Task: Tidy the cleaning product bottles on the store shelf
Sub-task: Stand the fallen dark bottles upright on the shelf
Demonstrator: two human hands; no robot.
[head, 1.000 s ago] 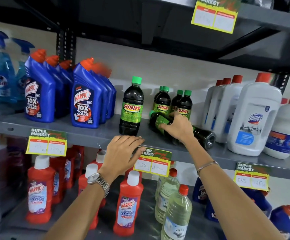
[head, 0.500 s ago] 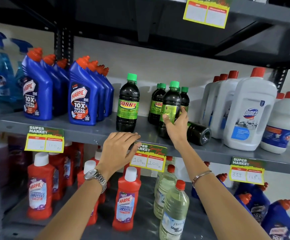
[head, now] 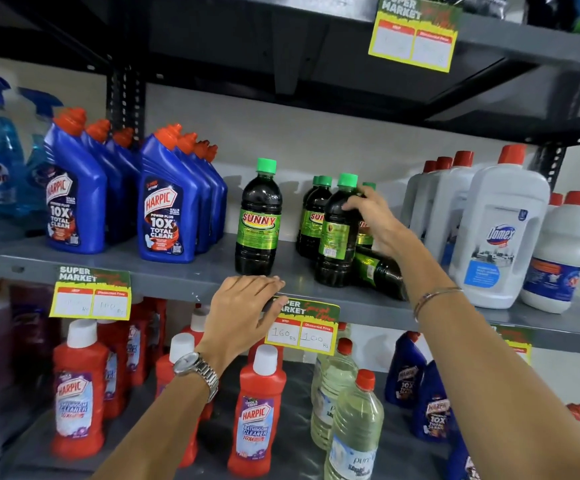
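On the grey middle shelf (head: 191, 271) stand dark Sunny bottles with green caps. One Sunny bottle (head: 259, 220) stands alone at the centre. To its right, my right hand (head: 375, 220) grips the shoulder of an upright Sunny bottle (head: 335, 237), its label turned partly away. Just behind and right of it, another Sunny bottle (head: 380, 273) lies on its side under my wrist. More Sunny bottles (head: 311, 216) stand behind. My left hand (head: 243, 310) rests palm-down on the shelf's front edge and holds no bottle.
Blue Harpic bottles (head: 167, 209) stand in rows at left, white Domex jugs (head: 499, 226) at right. Below are red Harpic bottles (head: 257, 420), clear bottles (head: 357, 420) and more blue ones. Price tags (head: 302, 327) hang on the shelf edges. Another shelf hangs overhead.
My right hand has lifted a lying Sunny bottle upright and set it at the shelf front, then slid up to its shoulder. The left hand stays on the edge.
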